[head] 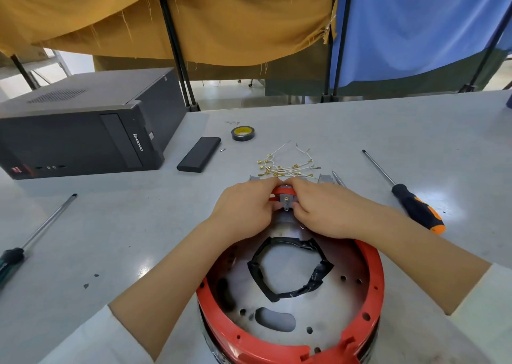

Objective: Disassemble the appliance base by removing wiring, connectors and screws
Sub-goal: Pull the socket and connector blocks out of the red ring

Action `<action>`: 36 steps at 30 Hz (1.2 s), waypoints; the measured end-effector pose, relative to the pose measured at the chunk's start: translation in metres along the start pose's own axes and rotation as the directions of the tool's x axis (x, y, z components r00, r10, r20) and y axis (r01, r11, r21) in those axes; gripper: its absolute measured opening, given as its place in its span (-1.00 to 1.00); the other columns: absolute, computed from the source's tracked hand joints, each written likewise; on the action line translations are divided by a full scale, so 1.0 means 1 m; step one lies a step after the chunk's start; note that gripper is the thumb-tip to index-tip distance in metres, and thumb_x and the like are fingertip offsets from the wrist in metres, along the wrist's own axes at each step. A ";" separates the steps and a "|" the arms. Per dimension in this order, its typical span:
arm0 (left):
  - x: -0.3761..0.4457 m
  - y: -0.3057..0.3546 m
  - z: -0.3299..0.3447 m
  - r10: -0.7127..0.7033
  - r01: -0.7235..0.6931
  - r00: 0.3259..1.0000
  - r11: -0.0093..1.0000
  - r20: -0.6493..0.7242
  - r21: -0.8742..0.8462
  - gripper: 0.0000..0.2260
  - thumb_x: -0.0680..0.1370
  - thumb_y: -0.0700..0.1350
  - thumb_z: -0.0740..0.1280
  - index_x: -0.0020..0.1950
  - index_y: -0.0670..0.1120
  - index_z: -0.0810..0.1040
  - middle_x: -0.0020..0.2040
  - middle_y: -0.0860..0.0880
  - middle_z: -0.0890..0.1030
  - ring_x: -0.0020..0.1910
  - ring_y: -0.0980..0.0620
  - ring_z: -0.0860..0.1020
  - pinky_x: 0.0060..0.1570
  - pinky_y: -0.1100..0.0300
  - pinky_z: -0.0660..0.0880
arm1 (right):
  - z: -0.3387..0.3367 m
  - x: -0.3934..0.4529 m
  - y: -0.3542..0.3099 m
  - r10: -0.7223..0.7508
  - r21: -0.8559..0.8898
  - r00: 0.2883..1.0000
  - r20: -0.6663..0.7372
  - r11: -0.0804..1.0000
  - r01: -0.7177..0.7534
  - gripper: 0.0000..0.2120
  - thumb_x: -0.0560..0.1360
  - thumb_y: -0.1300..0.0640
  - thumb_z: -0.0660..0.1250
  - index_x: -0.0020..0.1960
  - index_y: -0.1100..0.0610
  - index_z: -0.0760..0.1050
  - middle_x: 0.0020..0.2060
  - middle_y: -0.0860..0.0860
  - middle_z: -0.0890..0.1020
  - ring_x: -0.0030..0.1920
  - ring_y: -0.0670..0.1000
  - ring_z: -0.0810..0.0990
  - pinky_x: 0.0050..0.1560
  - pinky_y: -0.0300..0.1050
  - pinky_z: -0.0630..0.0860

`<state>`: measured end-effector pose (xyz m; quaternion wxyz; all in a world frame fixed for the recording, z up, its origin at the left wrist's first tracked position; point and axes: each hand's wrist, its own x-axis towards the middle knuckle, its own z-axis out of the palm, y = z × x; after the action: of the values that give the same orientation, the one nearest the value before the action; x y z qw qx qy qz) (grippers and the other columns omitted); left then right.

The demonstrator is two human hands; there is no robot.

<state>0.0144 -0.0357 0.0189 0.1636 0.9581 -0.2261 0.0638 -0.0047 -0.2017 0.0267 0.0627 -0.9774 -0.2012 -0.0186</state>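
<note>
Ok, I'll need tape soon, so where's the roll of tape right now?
In the head view the roll of tape lies flat on the table, far side of centre, just right of the black slab and beyond the pile of loose wires.

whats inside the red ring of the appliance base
Inside the red ring lies a bare metal plate with holes and a loop of black tape. Both hands cover the far edge, where only a grey connector shows.
</note>
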 end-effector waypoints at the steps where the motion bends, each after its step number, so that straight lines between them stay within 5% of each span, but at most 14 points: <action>1: 0.001 0.000 0.000 0.001 -0.001 1.000 1.000 -0.003 0.003 -0.73 0.55 -0.01 0.24 0.25 0.14 0.44 0.11 0.01 0.60 0.08 -0.10 0.54 -0.16 0.13 0.32 | 0.000 0.000 0.000 -0.002 -0.011 1.000 -0.001 1.000 0.002 -0.74 0.57 0.05 0.07 0.22 0.12 0.29 0.06 0.11 0.55 -0.07 0.18 0.54 -0.20 0.00 0.40; 14: 0.004 0.010 0.004 -0.033 0.051 0.996 0.976 -0.087 0.210 -0.72 0.42 -0.10 0.27 0.12 0.07 0.45 -0.01 -0.04 0.61 -0.05 -0.18 0.55 -0.29 0.15 0.27 | 0.001 0.001 -0.004 -0.045 -0.140 0.998 -0.039 0.989 0.039 -0.82 0.58 0.07 0.09 0.11 0.15 0.27 0.09 0.14 0.52 -0.06 0.23 0.54 -0.26 -0.04 0.27; 31: 0.005 0.012 0.004 -0.046 0.075 0.991 0.970 -0.128 0.232 -0.72 0.40 -0.11 0.28 0.10 0.06 0.46 -0.09 -0.05 0.60 -0.14 -0.18 0.53 -0.33 0.15 0.21 | -0.005 0.002 -0.008 0.025 -0.141 0.999 0.021 0.990 -0.022 -0.83 0.53 0.18 0.13 -0.08 0.12 0.11 -0.05 0.15 0.52 -0.43 0.02 0.21 -0.39 -0.05 0.15; 36: 0.005 0.012 0.005 -0.060 0.087 0.990 0.970 -0.125 0.225 -0.72 0.40 -0.10 0.27 0.11 0.08 0.47 -0.08 -0.04 0.60 -0.12 -0.18 0.54 -0.32 0.16 0.22 | -0.005 0.003 -0.011 0.046 -0.155 0.999 0.024 0.987 -0.042 -0.84 0.50 0.20 0.15 -0.04 0.12 0.14 -0.03 0.15 0.53 -0.34 0.11 0.31 -0.43 -0.06 0.13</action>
<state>0.0138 -0.0495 0.0183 0.0669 0.9729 -0.1714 0.1398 -0.0065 -0.1917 0.0329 -0.0154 -0.9837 -0.1782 -0.0193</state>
